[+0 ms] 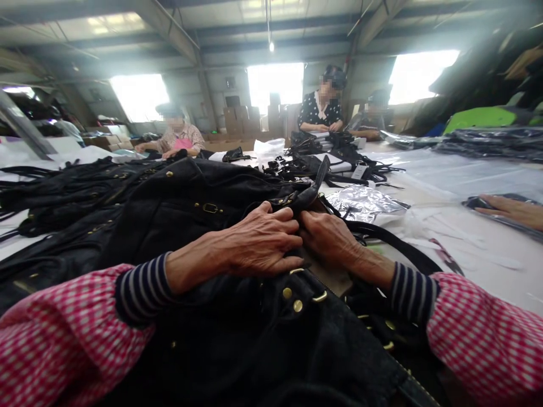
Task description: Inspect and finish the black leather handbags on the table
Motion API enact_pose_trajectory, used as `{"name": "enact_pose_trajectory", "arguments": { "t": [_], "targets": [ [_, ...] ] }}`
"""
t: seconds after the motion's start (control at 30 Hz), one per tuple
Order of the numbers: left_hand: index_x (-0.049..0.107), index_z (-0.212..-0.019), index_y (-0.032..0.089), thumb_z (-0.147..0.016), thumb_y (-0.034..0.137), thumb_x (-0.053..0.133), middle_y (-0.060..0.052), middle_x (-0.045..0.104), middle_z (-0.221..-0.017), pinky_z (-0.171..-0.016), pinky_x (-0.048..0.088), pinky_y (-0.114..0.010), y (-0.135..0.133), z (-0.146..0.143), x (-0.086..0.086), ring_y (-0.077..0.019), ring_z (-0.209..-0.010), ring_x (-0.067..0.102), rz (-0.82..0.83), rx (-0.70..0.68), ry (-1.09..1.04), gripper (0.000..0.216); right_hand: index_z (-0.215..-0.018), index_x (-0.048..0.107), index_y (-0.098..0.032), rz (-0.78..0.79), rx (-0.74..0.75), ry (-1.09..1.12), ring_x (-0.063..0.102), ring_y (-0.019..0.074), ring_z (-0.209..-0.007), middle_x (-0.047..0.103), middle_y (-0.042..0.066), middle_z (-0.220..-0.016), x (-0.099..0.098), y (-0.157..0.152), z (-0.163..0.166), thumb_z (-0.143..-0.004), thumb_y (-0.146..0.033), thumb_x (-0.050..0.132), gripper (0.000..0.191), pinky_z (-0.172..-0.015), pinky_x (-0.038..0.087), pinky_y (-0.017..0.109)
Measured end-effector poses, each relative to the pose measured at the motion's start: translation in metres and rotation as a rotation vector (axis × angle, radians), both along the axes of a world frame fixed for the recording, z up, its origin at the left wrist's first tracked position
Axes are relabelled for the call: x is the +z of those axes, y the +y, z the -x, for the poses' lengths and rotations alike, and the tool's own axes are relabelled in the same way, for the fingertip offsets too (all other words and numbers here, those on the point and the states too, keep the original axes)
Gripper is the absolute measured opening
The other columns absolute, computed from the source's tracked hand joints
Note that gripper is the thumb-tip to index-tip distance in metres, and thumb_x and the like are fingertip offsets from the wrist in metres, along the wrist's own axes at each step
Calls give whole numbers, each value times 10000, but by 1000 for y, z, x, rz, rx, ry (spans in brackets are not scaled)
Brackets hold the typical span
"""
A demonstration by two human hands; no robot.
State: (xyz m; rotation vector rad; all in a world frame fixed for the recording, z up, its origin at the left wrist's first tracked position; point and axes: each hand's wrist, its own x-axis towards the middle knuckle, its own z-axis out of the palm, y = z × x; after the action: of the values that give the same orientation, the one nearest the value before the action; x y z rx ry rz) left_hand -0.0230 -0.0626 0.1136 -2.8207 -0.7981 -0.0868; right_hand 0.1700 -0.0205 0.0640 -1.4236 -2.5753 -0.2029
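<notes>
A large black bag [237, 333] with brass studs and rings fills the space in front of me, its zippered mouth partly open. My left hand [265, 240] lies across the bag with its fingers curled over the edge of the opening. Close beside it, my right hand [328, 237] is closed at the same opening, near the base of a black handle [314, 189]; its fingertips are hidden. Something brown, perhaps lining or filling, shows inside the mouth [326, 274] below my right hand. A black strap [394, 246] curves out behind my right wrist.
More black bags [63, 198] are heaped on the left. Ahead lie a silvery plastic wrapper [365, 203] and piled small black bags [331, 164]. Another person's hand [509, 209] rests on a wrapped item at right. Co-workers sit across the white table [487, 271].
</notes>
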Motion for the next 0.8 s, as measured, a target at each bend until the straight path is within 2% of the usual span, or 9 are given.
{"name": "enact_pose_trajectory", "arguments": {
  "t": [0.07,0.13,0.3,0.43,0.53,0.63,0.7,0.8],
  "targets": [
    [651,-934,224,-1012,468,521,-34,681,-1104,-865,310,-408,0,1,0,-231,-1071,524,30,0,11,286,-1042,593,-156,75,48,70,694,233,-861,735,106,-990,4,3,-5,-972,-241,571,112,-659,375,284],
    [636,-987,233,-1012,440,523,-23,683,-1133,-864,312,-397,0,1,1,-233,-1087,520,74,0,25,237,-1055,590,-162,112,83,114,693,222,-874,738,93,-1011,5,5,-10,-944,-243,618,141,-679,386,271],
    [619,-1158,262,-1002,432,539,-11,687,-1110,-851,301,-387,2,4,8,-221,-1030,527,109,7,-4,244,-1062,630,-172,69,95,110,713,250,-933,746,92,-1026,-1,4,-7,-1002,-312,570,163,-707,421,288],
    [666,-935,218,-1023,468,499,-21,670,-1028,-848,307,-380,6,11,9,-201,-985,538,89,19,-6,314,-1097,655,-178,-21,88,-2,726,263,-872,749,111,-1030,-4,2,4,-1032,-196,454,212,-664,447,306],
    [681,-933,218,-1058,463,433,-12,690,-1073,-1006,287,-399,7,16,6,-196,-1102,565,57,23,-46,371,-1090,661,-161,-52,97,-29,731,269,-853,741,128,-1016,-2,1,7,-1038,-177,425,242,-655,485,310],
    [700,-934,240,-1066,430,430,14,729,-1043,-1191,129,-443,11,18,3,-201,-1232,560,4,-5,-117,356,-1091,659,-132,-80,96,-27,734,269,-842,726,142,-999,0,-1,9,-1034,-153,415,251,-630,516,315],
    [694,-861,236,-1068,391,411,32,738,-940,-1217,111,-437,17,17,1,-185,-1122,621,11,-6,-168,384,-1083,654,-130,-98,110,-20,732,265,-849,718,134,-998,0,0,10,-1034,-146,411,248,-629,534,322],
    [626,-709,204,-1072,387,346,43,674,-735,-1138,267,-387,27,11,0,-144,-788,630,84,70,-236,494,-1056,640,-136,-126,140,-25,718,251,-846,701,124,-980,-5,4,13,-1052,-154,384,256,-648,549,331]
  ]
}}
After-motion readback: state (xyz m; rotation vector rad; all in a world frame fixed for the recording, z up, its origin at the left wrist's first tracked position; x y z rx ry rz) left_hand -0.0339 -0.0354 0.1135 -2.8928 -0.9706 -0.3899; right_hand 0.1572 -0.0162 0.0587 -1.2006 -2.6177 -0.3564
